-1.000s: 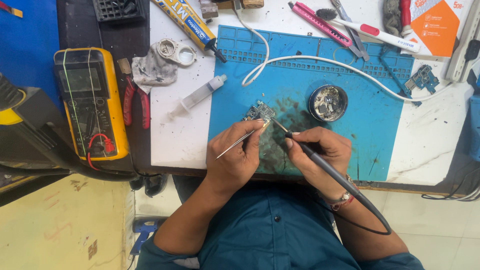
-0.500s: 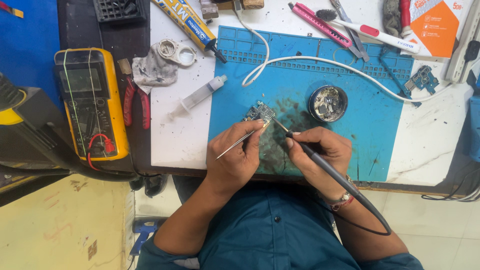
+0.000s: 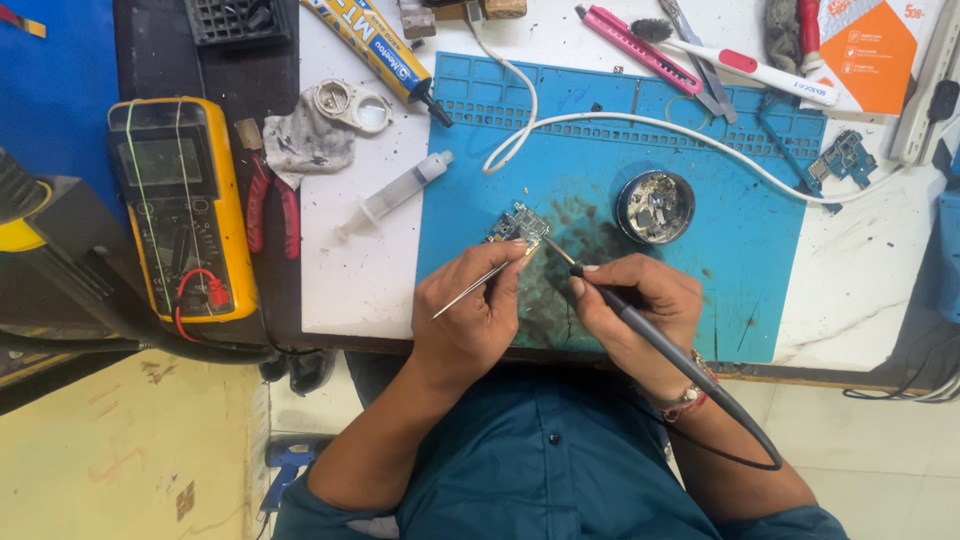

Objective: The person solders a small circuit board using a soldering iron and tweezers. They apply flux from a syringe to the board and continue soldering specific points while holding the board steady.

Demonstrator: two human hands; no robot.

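A small circuit board (image 3: 519, 226) lies on the blue work mat (image 3: 700, 290). My left hand (image 3: 472, 318) pinches thin metal tweezers (image 3: 478, 285), whose tips reach the board's near edge. My right hand (image 3: 637, 305) grips a dark soldering iron (image 3: 640, 326) like a pen, its tip pointing at the board's right side. The iron's cable runs back past my right wrist.
A round tin of metal scraps (image 3: 655, 207) sits right of the board. A white cable (image 3: 640, 125) crosses the mat. A syringe (image 3: 393, 195), red pliers (image 3: 268, 203) and a yellow multimeter (image 3: 182, 208) lie to the left; brushes and tools line the far edge.
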